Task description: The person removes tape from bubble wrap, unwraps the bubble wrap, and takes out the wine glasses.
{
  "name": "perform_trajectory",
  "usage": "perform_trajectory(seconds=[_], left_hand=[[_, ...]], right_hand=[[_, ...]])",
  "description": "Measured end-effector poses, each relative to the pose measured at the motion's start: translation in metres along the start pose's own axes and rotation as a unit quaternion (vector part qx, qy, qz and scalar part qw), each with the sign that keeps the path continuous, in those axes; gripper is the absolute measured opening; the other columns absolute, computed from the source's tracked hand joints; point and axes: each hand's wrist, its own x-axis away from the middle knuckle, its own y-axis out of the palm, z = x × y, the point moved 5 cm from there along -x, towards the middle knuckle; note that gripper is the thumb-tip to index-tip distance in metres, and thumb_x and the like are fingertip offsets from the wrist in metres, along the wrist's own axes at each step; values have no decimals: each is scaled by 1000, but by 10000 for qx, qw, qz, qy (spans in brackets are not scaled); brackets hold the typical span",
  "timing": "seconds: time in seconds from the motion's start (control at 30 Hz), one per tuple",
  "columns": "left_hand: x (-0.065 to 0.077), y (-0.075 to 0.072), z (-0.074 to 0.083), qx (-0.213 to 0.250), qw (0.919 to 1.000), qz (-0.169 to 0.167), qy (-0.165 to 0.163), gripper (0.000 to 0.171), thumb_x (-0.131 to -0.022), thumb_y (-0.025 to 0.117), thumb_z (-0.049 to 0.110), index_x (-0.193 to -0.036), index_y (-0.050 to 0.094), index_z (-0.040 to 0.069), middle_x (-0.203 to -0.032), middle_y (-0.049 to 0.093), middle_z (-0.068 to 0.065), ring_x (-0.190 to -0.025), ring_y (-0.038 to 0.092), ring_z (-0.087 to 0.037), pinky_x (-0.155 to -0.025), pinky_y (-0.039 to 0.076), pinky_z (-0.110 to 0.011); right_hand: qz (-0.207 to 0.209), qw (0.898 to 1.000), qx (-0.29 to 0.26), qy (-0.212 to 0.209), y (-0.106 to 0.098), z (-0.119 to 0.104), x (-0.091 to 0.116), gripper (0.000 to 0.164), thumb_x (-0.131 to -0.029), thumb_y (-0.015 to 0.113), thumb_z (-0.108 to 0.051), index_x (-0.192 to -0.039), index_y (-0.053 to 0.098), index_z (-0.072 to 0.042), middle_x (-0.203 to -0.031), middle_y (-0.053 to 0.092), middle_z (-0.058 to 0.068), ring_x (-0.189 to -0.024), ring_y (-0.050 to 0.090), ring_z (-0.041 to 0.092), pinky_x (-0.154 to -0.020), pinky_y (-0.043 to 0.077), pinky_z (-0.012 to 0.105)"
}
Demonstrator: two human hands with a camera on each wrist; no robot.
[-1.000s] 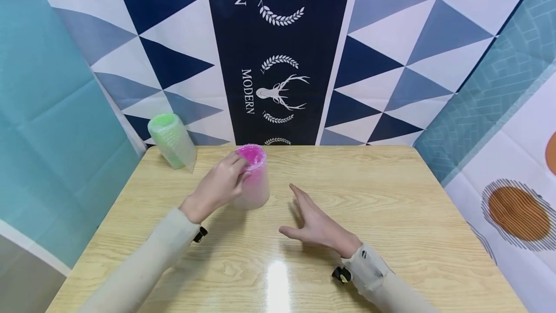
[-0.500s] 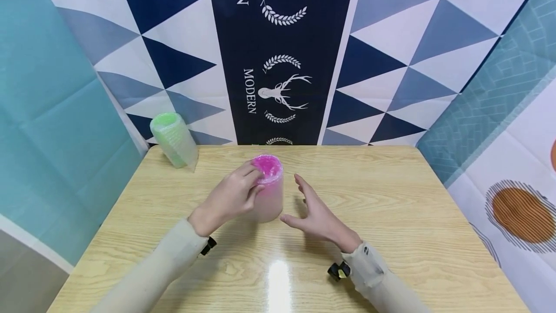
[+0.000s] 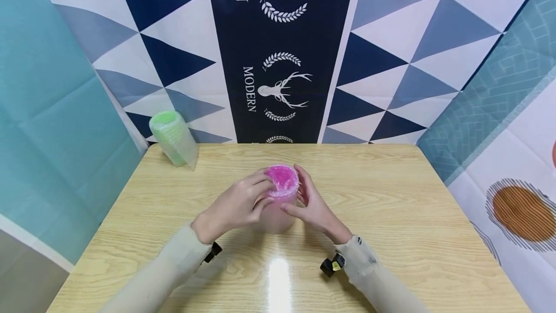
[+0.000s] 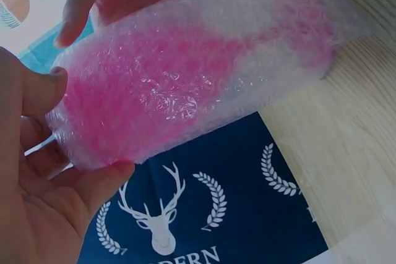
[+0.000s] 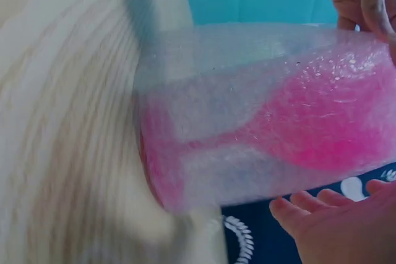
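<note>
Fingers of the person's left hand reached over the mouth of a bubble-wrapped pink goblet while the thumb pressed its near side, so the rim was pinched between them. The right hand curved loosely along the goblet's right side, its fingers relaxed and slightly spread. I couldn't fairly tell whether that hand touched the plastic, or whether the goblet's foot met the wood. Through the wrap I could make out a rounded pink bowl, a thin stem and a flat foot. The goblet was upright over the middle of the worktop, between both hands. Cream sleeves covered the forearms. Well apart from them, a green wrapped cup stood near the far left corner. Behind it all hung a triangle-patterned cloth with a dark stag-head panel, and a teal sheet ran down the left.
</note>
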Motion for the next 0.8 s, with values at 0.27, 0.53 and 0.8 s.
perform_trajectory(seconds=[0.27,0.53,0.8], left_hand=[[3,3,3,359,9993,-29,85,20,-95,73,14,-111,72,3,-117,71,-12,-131,61,-35,-113,47,-36],[8,11,0,597,9978,278,-46,31,-93,73,22,-117,71,3,-129,66,-14,-139,53,-38,-116,45,-43],[20,26,0,869,9937,370,-599,69,-89,78,31,-149,51,10,-164,32,-17,-156,21,-45,-113,41,-60]], right_hand=[[-134,9997,-210,-69,-1,5,3,101,-90,78,-27,-165,12,-21,-166,29,11,-150,37,33,-121,36,49],[-345,9989,23,-304,0,4,4,85,-93,75,-21,-162,25,-17,-158,42,12,-138,52,33,-115,45,37],[-287,9990,206,-268,3,1,7,86,-93,76,-20,-162,24,-19,-158,41,12,-136,54,32,-115,46,45]])
